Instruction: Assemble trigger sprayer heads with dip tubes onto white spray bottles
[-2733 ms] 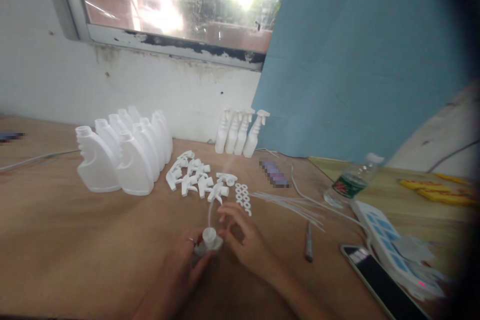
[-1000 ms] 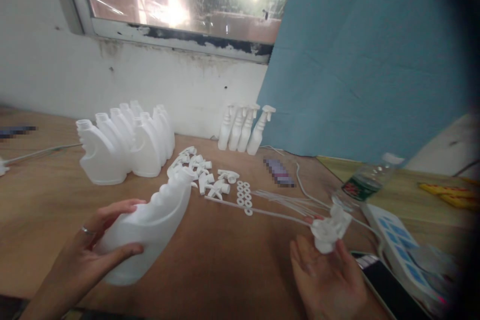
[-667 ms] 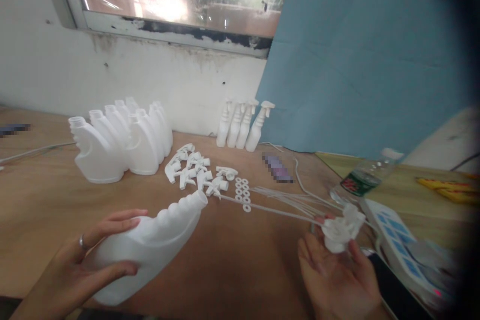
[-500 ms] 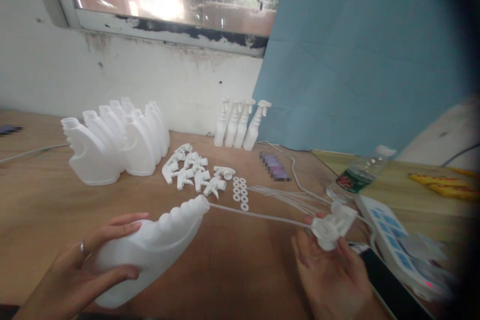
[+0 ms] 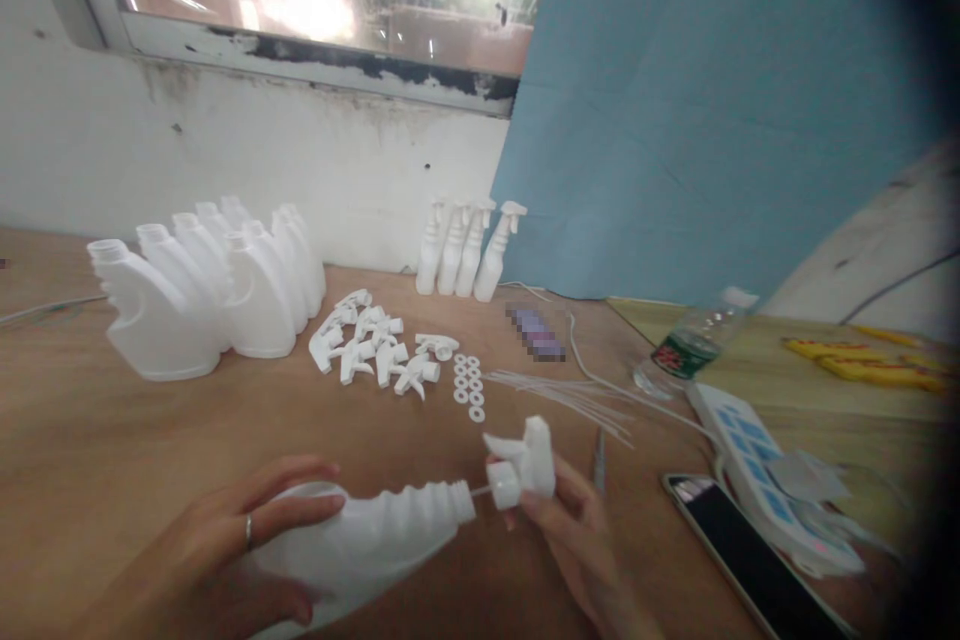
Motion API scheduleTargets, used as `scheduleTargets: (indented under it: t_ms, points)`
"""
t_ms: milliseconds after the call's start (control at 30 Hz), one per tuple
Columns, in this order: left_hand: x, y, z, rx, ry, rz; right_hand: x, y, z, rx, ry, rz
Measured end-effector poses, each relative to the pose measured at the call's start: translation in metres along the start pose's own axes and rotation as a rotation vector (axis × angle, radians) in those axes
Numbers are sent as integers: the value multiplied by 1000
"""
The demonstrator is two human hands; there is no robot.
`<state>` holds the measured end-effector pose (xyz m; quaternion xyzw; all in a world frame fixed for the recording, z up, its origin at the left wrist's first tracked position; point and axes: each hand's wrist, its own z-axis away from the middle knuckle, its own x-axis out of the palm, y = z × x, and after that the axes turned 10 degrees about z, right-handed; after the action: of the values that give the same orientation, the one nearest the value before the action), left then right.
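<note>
On the table [image 5: 112, 440], white bottle [image 5: 375, 545] tilted (ribbed neck) — left hand [image 5: 217, 560] gripping, right hand [image 5: 570, 530] holding trigger sprayer [image 5: 523, 465].

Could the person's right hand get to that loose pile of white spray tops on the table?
Probably not yet: the right hand holds a trigger sprayer, though only bare table lies before the pile of spray tops.

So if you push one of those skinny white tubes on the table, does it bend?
Probably. The tubes are long and very thin, so they likely flex and feel nearly weightless. Being round, they may roll or scatter on the smooth table. The one entering the bottle looks fairly straight, so perhaps springy rather than limp.
</note>
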<state>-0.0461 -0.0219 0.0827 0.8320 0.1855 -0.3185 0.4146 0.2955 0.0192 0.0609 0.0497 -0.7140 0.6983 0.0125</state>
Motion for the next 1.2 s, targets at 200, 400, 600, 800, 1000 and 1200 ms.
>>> scheduleTargets:
  t_ms: [200, 400, 600, 800, 1000, 1200]
  points:
    - [9, -3, -13, 29, -126, -18, 25, -9, 9, 30, -185, 76]
    - [33, -32, -24, -121, 216, -4, 25, 4, -1, 45, -7, 32]
    - [61, -51, -12, -714, 443, 140, 35, 12, -2, 62, 43, 22]
    - [57, -49, -2, -740, 466, 210, 34, 13, -4, 103, 37, 81]
    - [58, -37, -3, -687, 531, 187, 37, 13, 1, 102, -32, 79]
    - [63, -35, -3, -726, 540, 248, 37, 24, 3, 85, 6, 227]
